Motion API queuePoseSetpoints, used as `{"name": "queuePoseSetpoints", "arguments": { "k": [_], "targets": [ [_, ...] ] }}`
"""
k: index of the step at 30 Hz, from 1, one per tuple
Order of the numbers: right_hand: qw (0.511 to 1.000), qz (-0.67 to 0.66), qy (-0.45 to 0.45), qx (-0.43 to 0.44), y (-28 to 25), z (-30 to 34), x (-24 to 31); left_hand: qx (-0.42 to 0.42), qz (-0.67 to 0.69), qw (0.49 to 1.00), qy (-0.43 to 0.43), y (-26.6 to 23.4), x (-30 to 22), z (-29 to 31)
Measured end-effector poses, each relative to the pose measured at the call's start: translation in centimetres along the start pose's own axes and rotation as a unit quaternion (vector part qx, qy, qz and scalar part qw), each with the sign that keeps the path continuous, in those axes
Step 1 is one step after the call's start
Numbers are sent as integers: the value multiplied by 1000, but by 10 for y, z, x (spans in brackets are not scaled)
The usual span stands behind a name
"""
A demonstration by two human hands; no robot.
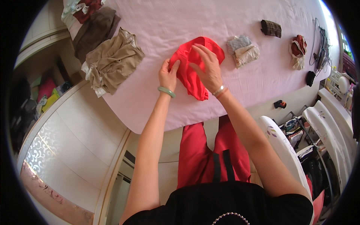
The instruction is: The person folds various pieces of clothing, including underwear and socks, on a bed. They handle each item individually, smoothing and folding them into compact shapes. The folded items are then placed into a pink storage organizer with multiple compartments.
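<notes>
A bright red piece of clothing (191, 77), which looks like a pair of briefs, lies spread on the pink bed sheet (150, 105) in front of me. My left hand (168, 77) grips its left edge between thumb and fingers. Over its right part hovers my right hand (209, 71), fingers apart, with nothing in its grasp. Just right of the red garment lie a small folded striped cloth (238, 43) and a folded cream cloth (247, 56), side by side.
Crumpled beige clothing (114, 62) and a dark brown garment (97, 32) are heaped at the left. Toward the right lie a folded dark plaid cloth (271, 29), a red and cream bundle (298, 48) and tangled dark hangers or cords (321, 48). A clothes rack (311, 138) stands at lower right.
</notes>
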State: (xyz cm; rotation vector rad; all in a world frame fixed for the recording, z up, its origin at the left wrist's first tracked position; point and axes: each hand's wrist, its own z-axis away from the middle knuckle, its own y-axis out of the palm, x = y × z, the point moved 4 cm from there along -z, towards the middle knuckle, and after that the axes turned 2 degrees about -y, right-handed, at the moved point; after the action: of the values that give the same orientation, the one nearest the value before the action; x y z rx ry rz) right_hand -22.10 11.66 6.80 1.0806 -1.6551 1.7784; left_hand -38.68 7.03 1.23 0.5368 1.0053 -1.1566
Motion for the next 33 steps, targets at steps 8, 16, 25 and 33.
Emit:
{"name": "queuePoseSetpoints", "arguments": {
  "k": [8,16,25,33],
  "targets": [
    [978,-137,114,108,-26,-11,14,-88,27,995,-28,30,-66,35],
    [986,-106,57,-116,-124,13,-8,8,-16,991,-132,160,-71,102],
    [989,-66,127,-25,-304,23,-103,278,116,922,-242,312,-106,171],
    [919,-182,268,-226,-354,62,-246,173,84,926,-325,321,9,138]
  ]
}}
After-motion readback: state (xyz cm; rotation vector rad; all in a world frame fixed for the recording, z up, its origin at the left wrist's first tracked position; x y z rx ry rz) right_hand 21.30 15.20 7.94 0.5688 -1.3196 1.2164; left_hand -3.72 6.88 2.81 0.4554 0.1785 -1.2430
